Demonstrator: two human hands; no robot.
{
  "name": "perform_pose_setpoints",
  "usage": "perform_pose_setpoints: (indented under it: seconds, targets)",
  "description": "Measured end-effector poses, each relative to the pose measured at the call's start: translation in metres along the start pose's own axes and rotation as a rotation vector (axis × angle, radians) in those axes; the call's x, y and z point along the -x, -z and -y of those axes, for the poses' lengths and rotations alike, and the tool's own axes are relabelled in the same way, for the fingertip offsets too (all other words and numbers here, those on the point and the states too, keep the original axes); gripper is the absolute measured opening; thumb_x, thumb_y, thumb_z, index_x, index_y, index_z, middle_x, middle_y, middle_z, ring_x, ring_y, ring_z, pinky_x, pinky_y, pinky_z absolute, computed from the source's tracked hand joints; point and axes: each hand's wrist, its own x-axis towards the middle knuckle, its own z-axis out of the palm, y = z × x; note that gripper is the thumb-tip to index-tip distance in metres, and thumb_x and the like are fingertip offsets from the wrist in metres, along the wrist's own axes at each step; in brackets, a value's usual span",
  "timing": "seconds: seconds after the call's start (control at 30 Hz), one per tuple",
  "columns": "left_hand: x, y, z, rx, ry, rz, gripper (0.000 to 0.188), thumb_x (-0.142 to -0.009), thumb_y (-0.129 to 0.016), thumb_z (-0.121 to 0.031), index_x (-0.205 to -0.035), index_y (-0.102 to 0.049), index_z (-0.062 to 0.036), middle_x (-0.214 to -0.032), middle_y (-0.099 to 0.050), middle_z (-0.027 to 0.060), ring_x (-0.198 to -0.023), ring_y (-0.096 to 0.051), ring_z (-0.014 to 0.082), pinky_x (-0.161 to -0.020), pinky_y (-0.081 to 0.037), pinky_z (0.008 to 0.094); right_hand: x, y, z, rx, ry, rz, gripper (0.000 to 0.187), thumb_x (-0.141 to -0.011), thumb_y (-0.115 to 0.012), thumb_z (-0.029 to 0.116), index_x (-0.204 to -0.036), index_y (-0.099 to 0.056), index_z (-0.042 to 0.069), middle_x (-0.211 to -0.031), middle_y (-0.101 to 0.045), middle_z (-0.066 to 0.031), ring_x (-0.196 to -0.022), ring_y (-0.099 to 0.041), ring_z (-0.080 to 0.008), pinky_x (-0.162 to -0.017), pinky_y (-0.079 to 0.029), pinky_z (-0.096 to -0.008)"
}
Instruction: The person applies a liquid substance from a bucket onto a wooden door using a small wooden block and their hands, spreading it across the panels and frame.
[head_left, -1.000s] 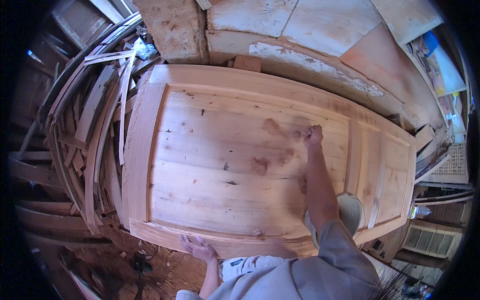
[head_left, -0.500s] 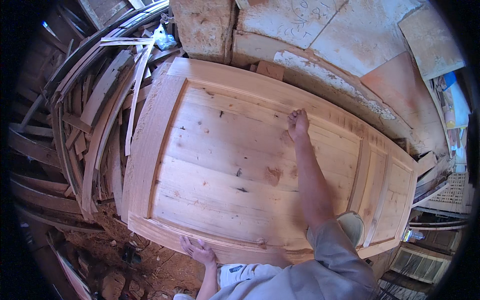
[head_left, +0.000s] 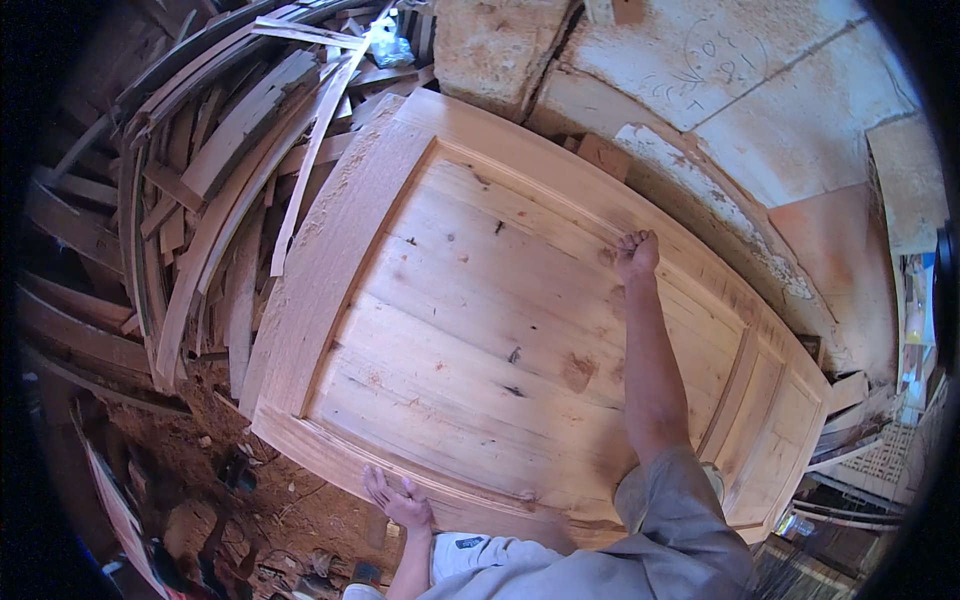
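A large pale wooden panelled door lies flat before me, with raised frame pieces around recessed boards that show dark knots and a reddish stain. My right hand is closed like a fist at the inner edge of the far frame piece, its arm stretched across the main panel. Whatever its curled fingers may hold is hidden. On the near frame piece, toward the left, my left hand rests with its fingers apart over the edge and nothing in it.
Offcuts and long strips of wood are heaped at the left, with a light plastic bag at their far end. A stained wall rises behind the door. Brown sawdust-strewn ground shows at lower left.
My view has turned, so the door and surroundings appear tilted and shifted. My closed right hand has moved only slightly along the far frame piece; my left hand stays on the near edge.
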Motion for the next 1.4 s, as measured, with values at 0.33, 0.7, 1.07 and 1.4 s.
perform_pose_setpoints:
  seconds: [0.33,0.7,1.07,1.4]
  targets:
    - [-0.001,0.002,0.004,-0.023,0.058,0.019,0.048,-0.089,-0.045,-0.029,-0.124,-0.042,0.0040,-0.131,-0.041,0.0237,-0.124,-0.037,0.0397,-0.105,-0.028,0.0508,0.034,-0.036,-0.046,0.055,-0.116,0.158,0.033,-0.096,-0.032,0.023,-0.064,-0.036,0.014,-0.054,-0.029,0.0011,-0.047,-0.026,-0.0136,-0.050,-0.029,-0.0302]
    - [-0.002,0.002,0.007,-0.050,0.046,0.045,0.050,-0.088,-0.046,-0.028,-0.127,-0.040,0.0037,-0.132,-0.040,0.0241,-0.125,-0.035,0.0402,-0.106,-0.025,0.0497,0.083,-0.126,-0.145,0.181,-0.109,0.293,0.027,-0.096,-0.041,0.024,-0.072,-0.043,0.011,-0.066,-0.043,-0.0003,-0.061,-0.044,-0.0173,-0.061,-0.041,-0.0319]
    - [-0.002,0.001,0.014,-0.077,0.084,0.055,0.048,-0.089,-0.045,-0.031,-0.124,-0.042,0.0019,-0.132,-0.042,0.0208,-0.125,-0.037,0.0381,-0.105,-0.026,0.0498,0.067,-0.141,-0.129,0.222,-0.219,0.338,0.032,-0.092,-0.037,0.018,-0.060,-0.033,0.017,-0.053,-0.028,0.0036,-0.047,-0.026,-0.0104,-0.050,-0.025,-0.0258]
    - [0.001,-0.003,0.020,-0.064,0.075,0.072,0.048,-0.090,-0.044,-0.032,-0.124,-0.041,0.0018,-0.132,-0.042,0.0226,-0.125,-0.037,0.0400,-0.105,-0.026,0.0513,0.057,-0.199,-0.173,0.376,-0.167,0.395,0.026,-0.094,-0.041,0.021,-0.069,-0.041,0.012,-0.060,-0.042,-0.0002,-0.051,-0.038,-0.0133,-0.051,-0.033,-0.0275]
